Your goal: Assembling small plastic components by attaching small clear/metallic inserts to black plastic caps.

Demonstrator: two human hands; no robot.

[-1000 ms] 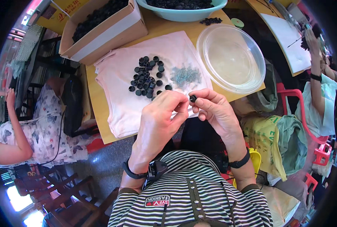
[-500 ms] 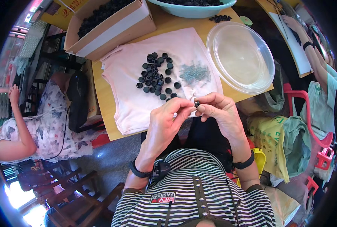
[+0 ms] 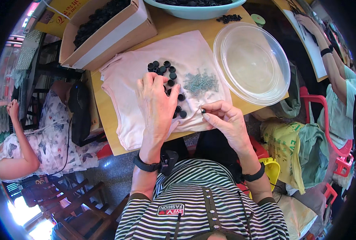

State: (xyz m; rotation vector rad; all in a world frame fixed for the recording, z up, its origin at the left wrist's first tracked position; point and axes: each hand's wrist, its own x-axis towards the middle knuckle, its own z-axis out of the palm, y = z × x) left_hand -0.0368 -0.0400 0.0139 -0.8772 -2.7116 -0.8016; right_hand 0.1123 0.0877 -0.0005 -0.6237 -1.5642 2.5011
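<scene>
My left hand (image 3: 157,100) reaches over the pile of small round black caps (image 3: 172,75), hiding much of it. Its thumb and fingers are apart and curve down among the caps; whether a fingertip touches one is hidden. Near the cloth's front edge, my right hand (image 3: 228,121) pinches a small black cap (image 3: 203,111) between thumb and forefinger. A loose heap of small silvery screws (image 3: 201,83) lies to the right of the caps. Both heaps rest on a pale pink cloth (image 3: 126,96) spread over the table.
A cardboard box (image 3: 118,34) of black pieces stands at the back left. Behind the cloth is a light blue basin (image 3: 198,11) of black parts, with a few loose pieces (image 3: 229,19) nearby. A clear plastic lid (image 3: 252,64) lies right. People sit on both sides.
My left hand has left my right hand and moved forward and left onto the caps. My right hand keeps its pinch on the small black cap, shifted slightly left.
</scene>
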